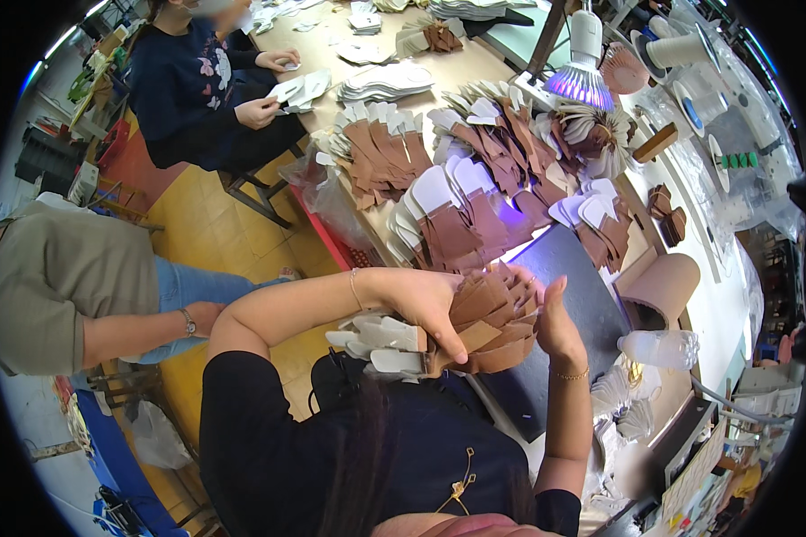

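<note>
Busy table (484, 64), one fanned bundle (497, 313) in the hands

Along the table I see brown-and-white stacks (466, 224) of flat cut pieces, spread fanwise near a lit lamp (582, 85), with a dark mat (569, 264) just beside them. Beyond, a seated co-worker (188, 98) handles white pieces (306, 89).

On my feed, the fanned bundle sits before the wearer's chest, overlapping the mat in view. The left hand (428, 304) pinches it, thumb laid across the brown parts, fingers mostly hidden; white ends stick out leftward. The right hand (557, 327) cups the opposite end with its thumb raised; its fingers pass partly behind the bundle, so I cannot tell how firmly they close.

By my reading, this bundle is partway through its handling: its pieces are fanned out but overlap unevenly, and it is not yet set down. The stacks lie in similar fans, so I judge that arranging is either done there or waiting its turn; I cannot tell which.
</note>
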Demonstrator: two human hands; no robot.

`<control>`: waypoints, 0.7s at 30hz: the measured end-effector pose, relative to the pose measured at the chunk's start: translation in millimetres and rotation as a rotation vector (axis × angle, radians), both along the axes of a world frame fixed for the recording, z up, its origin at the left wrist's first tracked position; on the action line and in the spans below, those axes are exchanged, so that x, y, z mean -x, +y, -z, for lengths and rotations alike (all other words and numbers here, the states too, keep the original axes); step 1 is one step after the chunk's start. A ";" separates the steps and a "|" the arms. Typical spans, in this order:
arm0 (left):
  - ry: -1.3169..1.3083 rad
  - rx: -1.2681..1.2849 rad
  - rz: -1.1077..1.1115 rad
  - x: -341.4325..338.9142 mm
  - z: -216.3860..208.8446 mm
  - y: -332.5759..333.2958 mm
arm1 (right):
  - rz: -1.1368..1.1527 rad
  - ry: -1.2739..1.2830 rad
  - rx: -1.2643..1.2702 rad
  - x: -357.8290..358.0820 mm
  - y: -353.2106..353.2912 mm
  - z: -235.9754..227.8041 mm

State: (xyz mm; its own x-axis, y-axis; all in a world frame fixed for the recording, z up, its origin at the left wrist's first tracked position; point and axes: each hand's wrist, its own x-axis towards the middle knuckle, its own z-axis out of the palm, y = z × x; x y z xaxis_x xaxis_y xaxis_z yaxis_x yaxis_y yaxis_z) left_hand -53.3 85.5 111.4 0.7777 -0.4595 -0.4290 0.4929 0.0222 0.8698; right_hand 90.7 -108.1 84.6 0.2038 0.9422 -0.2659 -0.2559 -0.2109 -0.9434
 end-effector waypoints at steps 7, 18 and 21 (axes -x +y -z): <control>-0.173 -0.532 0.017 -0.5 -13.0 -2.7 | 0.065 -0.307 -0.063 20.1 1.2 -30.2; -0.159 -0.497 0.015 7.3 -4.2 -6.2 | 0.277 -0.821 0.040 57.6 15.6 -33.7; -0.085 -0.436 0.039 7.6 -3.1 -6.8 | 0.309 -0.770 0.047 61.8 13.4 -35.1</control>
